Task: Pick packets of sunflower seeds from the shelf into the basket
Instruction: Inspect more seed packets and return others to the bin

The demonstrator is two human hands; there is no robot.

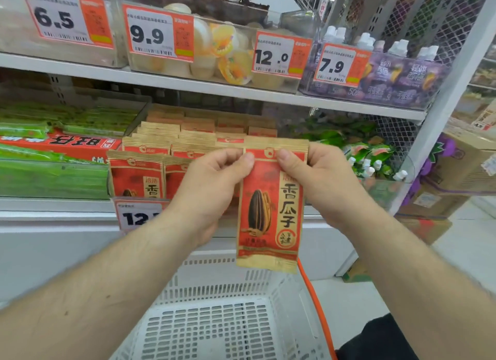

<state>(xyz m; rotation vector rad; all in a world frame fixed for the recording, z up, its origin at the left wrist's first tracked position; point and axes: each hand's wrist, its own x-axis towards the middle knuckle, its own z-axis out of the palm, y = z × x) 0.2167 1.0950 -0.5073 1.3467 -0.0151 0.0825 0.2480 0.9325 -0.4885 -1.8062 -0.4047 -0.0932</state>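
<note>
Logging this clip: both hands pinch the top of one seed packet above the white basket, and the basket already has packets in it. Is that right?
Not quite. In the head view the left hand and right hand do pinch the top of one seed packet above the white basket, but no packets show in the visible part of the basket.

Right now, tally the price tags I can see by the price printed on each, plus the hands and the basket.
Price tag 6.5: 1
Price tag 9.9: 1
Price tag 12.0: 1
Price tag 7.9: 1
Price tag partly hidden, starts with 12: 1
Hands, left and right: 2
White basket: 1
Total: 8
</note>
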